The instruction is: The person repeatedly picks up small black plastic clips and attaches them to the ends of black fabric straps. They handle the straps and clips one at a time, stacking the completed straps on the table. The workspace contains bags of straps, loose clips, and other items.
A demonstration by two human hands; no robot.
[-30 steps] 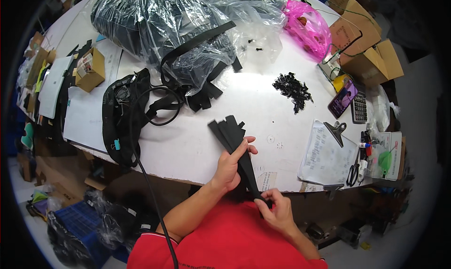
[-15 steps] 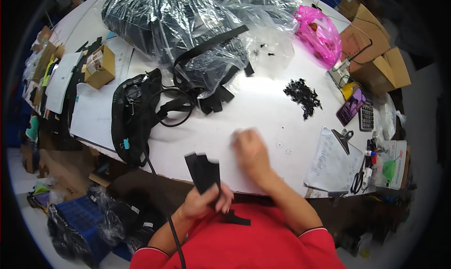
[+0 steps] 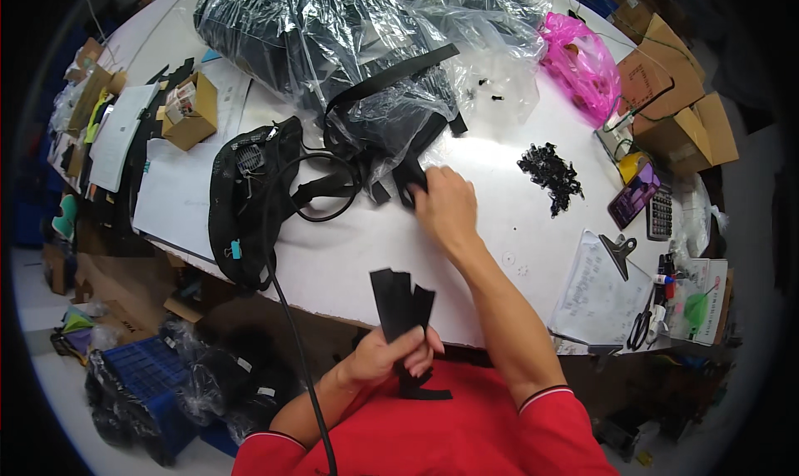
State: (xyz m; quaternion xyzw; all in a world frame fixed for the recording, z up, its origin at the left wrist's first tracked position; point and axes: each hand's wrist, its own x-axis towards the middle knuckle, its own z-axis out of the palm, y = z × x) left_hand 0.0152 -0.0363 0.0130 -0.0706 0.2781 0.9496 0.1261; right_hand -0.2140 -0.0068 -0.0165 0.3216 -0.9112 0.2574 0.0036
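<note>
My left hand (image 3: 391, 355) is closed around several flat black webbing straps (image 3: 398, 299), held upright just off the table's front edge; their lower ends hang below the fist against the red shirt. Farther out, my right hand (image 3: 448, 205) reaches over the table, its fingers closed on the end of a black strap (image 3: 409, 176). That strap belongs to a bunch of black strap pieces beside a clear plastic bag (image 3: 333, 52) with black goods inside. A black mesh pouch-like bag (image 3: 254, 201), with a blue clip on it, lies to the left.
Small black plastic parts (image 3: 551, 178) form a pile right of my right hand. A clipboard (image 3: 599, 293), phone (image 3: 635, 195), calculator (image 3: 659, 213), pink plastic bag (image 3: 583, 68) and open carton (image 3: 687, 131) line the right side. A black cable (image 3: 293, 343) runs past my left forearm.
My right hand has moved forward from near the table's front to the strap bunch and closed on a strap there. The straps in my left hand have shifted right in view and fanned out.
</note>
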